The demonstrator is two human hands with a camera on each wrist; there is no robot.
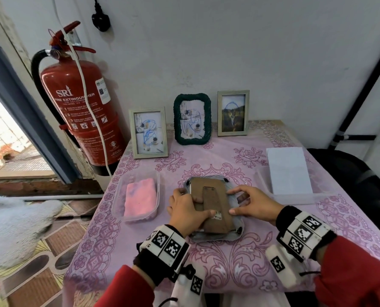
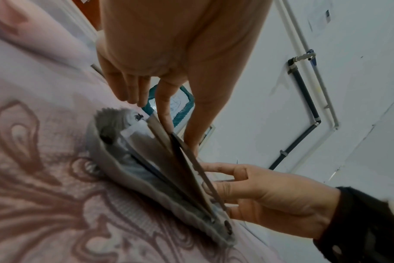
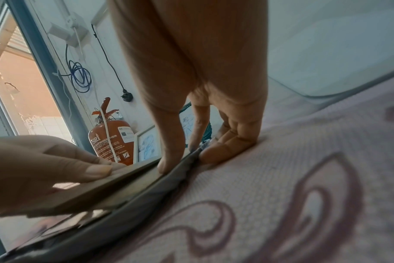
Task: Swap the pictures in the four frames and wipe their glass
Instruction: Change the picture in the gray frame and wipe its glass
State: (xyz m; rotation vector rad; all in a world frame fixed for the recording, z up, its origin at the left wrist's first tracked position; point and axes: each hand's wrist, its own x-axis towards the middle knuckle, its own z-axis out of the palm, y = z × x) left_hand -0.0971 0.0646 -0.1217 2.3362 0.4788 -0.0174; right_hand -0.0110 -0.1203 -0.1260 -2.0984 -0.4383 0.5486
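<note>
A grey woven frame [image 1: 233,237] lies face down in the middle of the table. Its brown backing board [image 1: 215,202] [image 2: 187,170], with the stand on it, is tilted up on its left side. My left hand [image 1: 201,207] [image 2: 179,135] grips that raised edge, thumb on top and fingers underneath. My right hand [image 1: 231,201] [image 3: 189,160] pinches the frame's right rim [image 3: 146,201], thumb on the board's edge and curled fingers on the cloth beside it. Three more frames stand at the back: a pale one [image 1: 148,132], a dark green woven one [image 1: 192,118], another pale one [image 1: 233,113].
A clear tub [image 1: 118,196] with a pink cloth [image 1: 140,200] sits left of the frame. A clear tray [image 1: 322,196] with white paper [image 1: 288,171] lies to the right. A red fire extinguisher [image 1: 80,103] hangs on the wall left of the table.
</note>
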